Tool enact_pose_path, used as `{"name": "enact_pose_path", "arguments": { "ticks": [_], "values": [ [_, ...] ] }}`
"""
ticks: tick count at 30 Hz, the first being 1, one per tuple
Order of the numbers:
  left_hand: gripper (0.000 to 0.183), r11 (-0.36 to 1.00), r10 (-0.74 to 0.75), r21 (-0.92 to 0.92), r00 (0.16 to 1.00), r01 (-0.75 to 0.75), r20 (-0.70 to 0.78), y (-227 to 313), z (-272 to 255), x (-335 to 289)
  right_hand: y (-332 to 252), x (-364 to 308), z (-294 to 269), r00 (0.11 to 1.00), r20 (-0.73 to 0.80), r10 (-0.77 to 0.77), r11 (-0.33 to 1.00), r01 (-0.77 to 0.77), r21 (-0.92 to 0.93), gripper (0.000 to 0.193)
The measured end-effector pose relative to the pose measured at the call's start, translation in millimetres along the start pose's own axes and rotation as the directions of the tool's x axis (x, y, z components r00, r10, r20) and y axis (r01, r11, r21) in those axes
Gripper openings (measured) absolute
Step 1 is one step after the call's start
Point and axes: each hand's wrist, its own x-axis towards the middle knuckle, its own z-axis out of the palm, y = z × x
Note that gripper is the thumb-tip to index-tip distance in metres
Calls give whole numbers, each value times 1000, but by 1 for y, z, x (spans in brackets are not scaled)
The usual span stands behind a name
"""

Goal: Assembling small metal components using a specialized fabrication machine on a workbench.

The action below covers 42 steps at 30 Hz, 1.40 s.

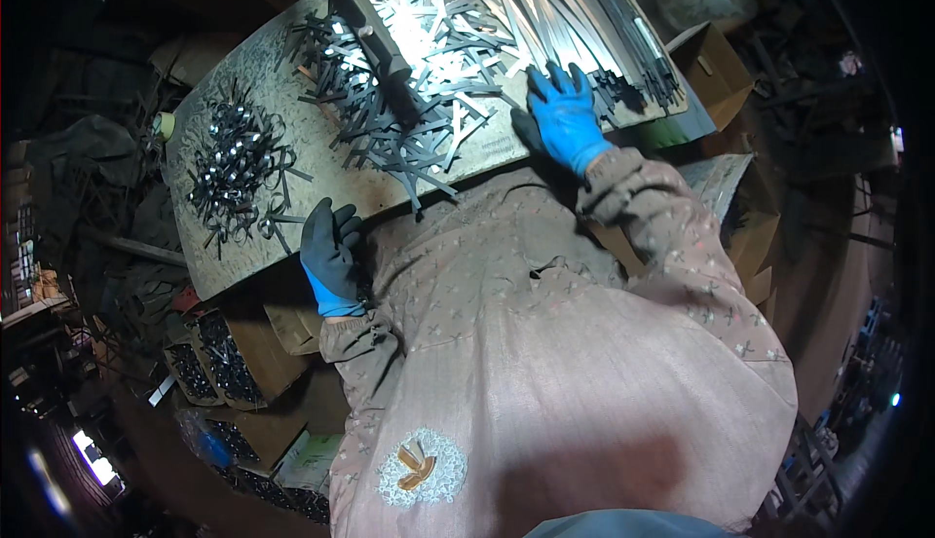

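My right hand point(567, 121), in a blue glove, lies with its fingers spread at the near ends of a row of long flat dark strips point(555, 22). Nothing shows in its grip. By the table's near edge, my left hand point(331, 254) is raised in a glove with a dark palm and blue cuff. Its fingers are loosely bent and apart, and it looks free of any object. Close to it lie a few loose strips and a heap of curled shiny strips point(239, 168). Between my hands spreads a messy pile of short straight strips point(419, 80).
A dark metal arm point(360, 22) reaches over the pile from the far side of the worktable point(321, 163). Cardboard boxes point(258, 353) with small dark pieces stand below left. Another open box point(716, 71) is beyond the table's right edge.
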Motion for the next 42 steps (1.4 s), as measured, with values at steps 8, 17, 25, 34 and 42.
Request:
{"name": "enact_pose_path", "arguments": {
  "ticks": [8, 17, 25, 34, 42],
  "values": [
    [39, 999, 28, 39, 997, -31, 73, -13, 10, -5, 2, -74, -41, 997, 57, 47, 972, -58, 226, 42],
    [47, 988, 73, 122, 987, -91, 140, 21, 32, -12, 10, -84, -17, 921, -95, -379, 894, 391, 219, 53],
    [41, 956, 211, -275, 887, -100, 412, 49, 80, -11, -22, -44, -106, 918, -109, 382, 42, 101, 994, 41],
    [39, 769, 283, -620, 953, -155, 112, 90, 148, -15, -86, -46, -97, 970, 242, 27, -418, -209, 884, 52],
    [56, 858, 245, -437, 963, -268, -111, 80, 145, -15, -120, -26, -89, 914, 241, 326, -159, -198, 967, 64]
  ]
}}
